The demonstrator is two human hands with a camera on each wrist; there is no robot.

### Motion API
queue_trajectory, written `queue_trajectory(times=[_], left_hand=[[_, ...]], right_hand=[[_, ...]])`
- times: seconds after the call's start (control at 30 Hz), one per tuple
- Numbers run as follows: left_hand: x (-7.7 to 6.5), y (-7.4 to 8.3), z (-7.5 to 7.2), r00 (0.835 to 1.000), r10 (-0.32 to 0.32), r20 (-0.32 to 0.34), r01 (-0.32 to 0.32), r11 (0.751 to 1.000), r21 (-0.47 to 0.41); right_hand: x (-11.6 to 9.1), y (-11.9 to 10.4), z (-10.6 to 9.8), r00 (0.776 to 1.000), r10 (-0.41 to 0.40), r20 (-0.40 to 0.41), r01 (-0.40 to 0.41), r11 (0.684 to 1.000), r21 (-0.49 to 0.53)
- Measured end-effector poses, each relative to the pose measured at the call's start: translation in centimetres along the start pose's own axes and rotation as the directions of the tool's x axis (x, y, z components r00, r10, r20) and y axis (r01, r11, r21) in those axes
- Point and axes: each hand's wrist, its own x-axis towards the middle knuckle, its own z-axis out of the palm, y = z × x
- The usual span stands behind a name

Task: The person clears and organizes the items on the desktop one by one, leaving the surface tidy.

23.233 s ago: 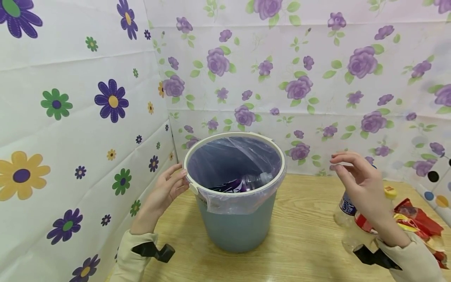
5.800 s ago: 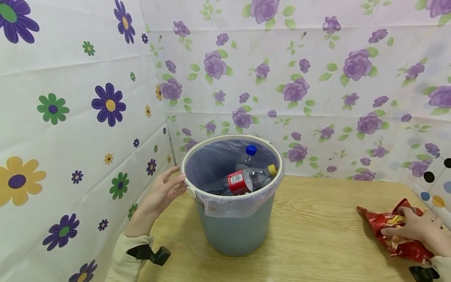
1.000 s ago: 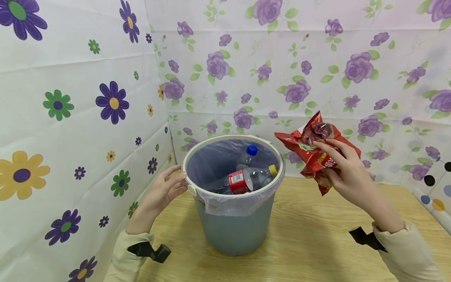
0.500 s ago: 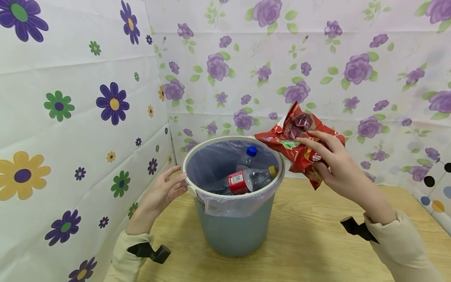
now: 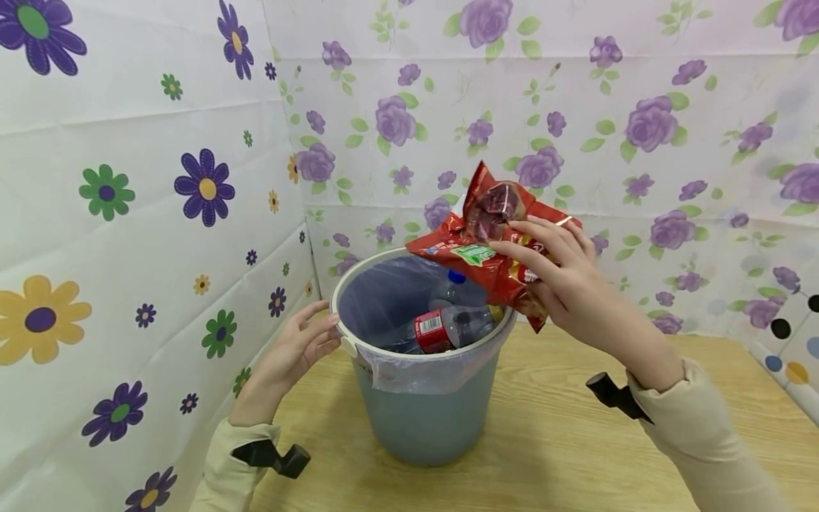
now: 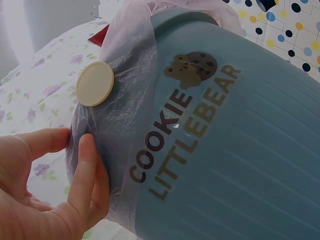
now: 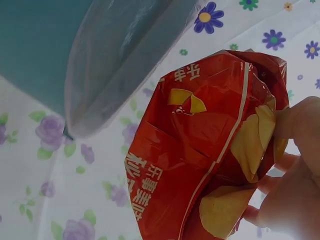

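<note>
A grey-blue trash can with a cream rim and a clear plastic liner stands upright on the table. My left hand touches its left rim with relaxed fingertips; in the left wrist view they lie against the liner. My right hand pinches a crumpled red chip bag above the can's right back rim. Printed potato chips show on the bag in the right wrist view. Inside the can lie a red-labelled plastic bottle, its yellow cap mostly hidden by the bag, and a blue-capped bottle.
The wooden table extends right of the can. A flowered cloth wall rises behind, and another wall stands close on the left. A dotted panel borders the table's right side.
Several seconds ago the chip bag lay on the table at right. Over the last second my right hand has carried it left over the can's rim. My left hand has stayed put.
</note>
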Motion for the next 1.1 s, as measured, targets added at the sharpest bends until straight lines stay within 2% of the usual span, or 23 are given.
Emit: queue_trajectory(times=[0.37, 0.57, 0.67, 0.77, 0.83, 0.93, 1.1], left_hand=[[-0.1, 0.1, 0.1, 1.000, 0.006, -0.005, -0.006, 1.000, 0.024], [0.0, 0.0, 0.2, 1.000, 0.002, -0.002, -0.002, 0.999, 0.041], [0.2, -0.1, 0.4, 1.000, 0.005, 0.006, -0.005, 0.999, 0.034], [0.2, -0.2, 0.5, 1.000, 0.006, 0.015, -0.006, 1.000, 0.015], [0.3, -0.2, 0.5, 1.000, 0.005, 0.018, -0.005, 1.000, 0.005], [0.2, -0.3, 0.4, 1.000, 0.004, 0.017, -0.004, 1.000, 0.011], [0.0, -0.3, 0.2, 1.000, 0.002, -0.005, -0.002, 0.999, 0.051]], right_hand=[[2.5, -1.1, 2.0, 0.993, -0.089, 0.076, 0.091, 0.996, -0.022], [3.9, -1.9, 2.9, 0.985, -0.121, 0.122, 0.132, 0.988, -0.086], [4.3, -2.2, 3.1, 0.979, -0.109, 0.174, 0.129, 0.985, -0.112], [4.3, -2.5, 3.2, 0.966, -0.072, 0.247, 0.095, 0.992, -0.082], [4.1, -2.6, 3.2, 0.962, -0.060, 0.266, 0.076, 0.996, -0.050], [3.7, -2.7, 3.2, 0.972, -0.058, 0.226, 0.054, 0.998, 0.023], [2.5, -2.0, 3.0, 0.995, -0.073, 0.067, 0.063, 0.987, 0.150]])
